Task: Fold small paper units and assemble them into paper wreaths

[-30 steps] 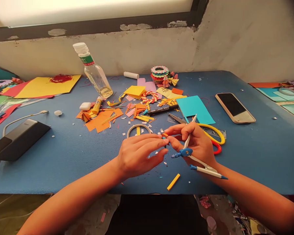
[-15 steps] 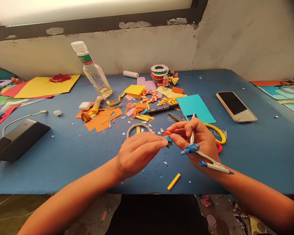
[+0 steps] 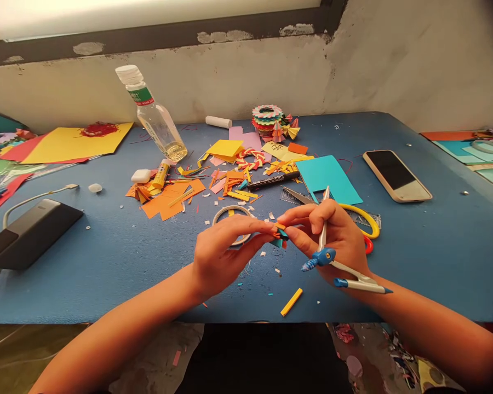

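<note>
Between my fingertips is a small folded paper piece [image 3: 280, 235] in blue and orange, mostly covered by the fingers. My left hand [image 3: 225, 249] pinches it from the left with thumb and fingers. From the right, the thumb and index finger of my right hand [image 3: 337, 235] pinch the same piece. A drawing compass [image 3: 324, 256] with a blue joint is also tucked in my right hand; one leg points up past the fingers and the other lies along the wrist. Behind the left fingers lies a roll of tape [image 3: 232, 210]. A yellow folded strip [image 3: 291, 302] rests near the table's front edge.
Scissors with yellow and red handles [image 3: 367, 221] lie beyond my right hand, by a blue paper sheet [image 3: 331, 175]. A phone [image 3: 396, 175] is at right. Farther back stand a tilted-looking bottle [image 3: 158, 123], a glue stick [image 3: 161, 174], paper scraps [image 3: 172, 200] and a marker [image 3: 273, 180].
My left fingers have shifted from lying flat over the folded paper piece to a pinch with the thumb showing below. The piece has turned slightly. My right hand stays almost in place with the compass.
</note>
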`<state>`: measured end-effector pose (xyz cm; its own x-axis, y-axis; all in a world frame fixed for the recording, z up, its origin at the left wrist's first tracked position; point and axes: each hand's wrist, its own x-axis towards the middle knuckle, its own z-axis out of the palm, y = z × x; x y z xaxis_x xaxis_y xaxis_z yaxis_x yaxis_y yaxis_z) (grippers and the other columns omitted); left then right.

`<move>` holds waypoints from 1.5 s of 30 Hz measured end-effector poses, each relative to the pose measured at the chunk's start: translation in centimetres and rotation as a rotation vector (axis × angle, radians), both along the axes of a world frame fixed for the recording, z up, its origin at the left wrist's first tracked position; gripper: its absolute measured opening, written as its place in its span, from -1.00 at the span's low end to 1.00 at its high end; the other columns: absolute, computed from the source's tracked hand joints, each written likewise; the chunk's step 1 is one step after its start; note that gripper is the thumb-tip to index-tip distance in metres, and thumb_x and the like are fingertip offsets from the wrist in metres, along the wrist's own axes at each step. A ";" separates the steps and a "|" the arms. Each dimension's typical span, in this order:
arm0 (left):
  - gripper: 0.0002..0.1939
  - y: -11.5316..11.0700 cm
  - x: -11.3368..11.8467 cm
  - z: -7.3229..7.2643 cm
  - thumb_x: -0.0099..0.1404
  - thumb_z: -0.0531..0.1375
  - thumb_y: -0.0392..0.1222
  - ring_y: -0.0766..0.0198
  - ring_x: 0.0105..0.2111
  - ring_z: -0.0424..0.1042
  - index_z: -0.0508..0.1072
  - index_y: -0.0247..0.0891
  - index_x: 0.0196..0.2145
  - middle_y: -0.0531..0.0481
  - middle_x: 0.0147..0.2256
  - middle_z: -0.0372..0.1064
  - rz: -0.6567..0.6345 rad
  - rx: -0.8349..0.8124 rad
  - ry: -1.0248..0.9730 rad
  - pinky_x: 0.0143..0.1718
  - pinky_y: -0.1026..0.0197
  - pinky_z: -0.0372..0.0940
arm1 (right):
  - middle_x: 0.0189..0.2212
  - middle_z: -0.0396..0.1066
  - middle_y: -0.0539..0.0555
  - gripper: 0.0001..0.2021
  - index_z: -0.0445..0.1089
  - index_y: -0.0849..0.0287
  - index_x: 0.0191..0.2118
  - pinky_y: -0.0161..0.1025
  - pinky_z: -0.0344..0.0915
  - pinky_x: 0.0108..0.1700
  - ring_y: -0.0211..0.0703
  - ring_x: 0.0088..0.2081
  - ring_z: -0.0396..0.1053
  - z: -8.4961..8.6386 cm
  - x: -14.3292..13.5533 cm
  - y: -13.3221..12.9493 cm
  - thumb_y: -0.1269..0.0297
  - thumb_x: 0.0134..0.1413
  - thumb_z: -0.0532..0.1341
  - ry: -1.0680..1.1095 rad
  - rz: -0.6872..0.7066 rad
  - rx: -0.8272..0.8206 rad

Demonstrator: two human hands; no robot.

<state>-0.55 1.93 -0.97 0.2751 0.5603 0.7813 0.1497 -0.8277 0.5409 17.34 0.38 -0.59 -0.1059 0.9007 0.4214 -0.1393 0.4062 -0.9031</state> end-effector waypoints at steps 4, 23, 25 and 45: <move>-0.67 0.0 0.0 -0.1 0.09 0.31 -0.50 0.36 -0.30 0.54 0.46 -0.29 -0.17 -0.03 -0.30 0.56 0.022 0.012 -0.008 -0.19 0.36 0.45 | -0.29 0.52 0.01 -0.74 0.14 0.09 -0.46 -0.30 0.50 -0.33 -0.24 -0.29 0.50 -0.1 0.0 0.0 0.46 0.07 0.26 -0.019 -0.026 0.045; -0.74 -0.1 0.1 0.1 0.19 0.24 -0.45 0.39 -0.31 0.48 0.47 -0.19 -0.19 0.05 -0.31 0.49 -0.058 -0.360 -0.140 -0.25 0.34 0.43 | -0.30 0.48 -0.04 -0.75 0.15 0.10 -0.44 -0.30 0.47 -0.28 -0.30 -0.30 0.48 -0.1 0.0 0.1 0.49 0.06 0.26 0.010 0.086 0.033; -0.78 -0.1 0.0 0.2 0.21 0.23 -0.42 0.39 -0.31 0.48 0.47 -0.19 -0.20 0.04 -0.31 0.48 -0.082 -0.400 -0.129 -0.28 0.35 0.43 | -0.31 0.47 -0.03 -0.74 0.14 0.11 -0.44 -0.28 0.47 -0.27 -0.28 -0.30 0.48 -0.1 0.1 0.1 0.48 0.05 0.27 0.027 0.089 -0.009; -0.78 0.3 0.0 0.1 0.22 0.18 -0.50 0.35 -0.32 0.48 0.46 -0.27 -0.23 -0.03 -0.34 0.50 -0.155 -0.210 -0.018 -0.26 0.28 0.42 | -0.32 0.49 -0.02 -0.71 0.10 0.10 -0.44 -0.28 0.45 -0.30 -0.25 -0.31 0.49 0.0 0.1 0.1 0.37 0.06 0.29 -0.003 0.069 -0.112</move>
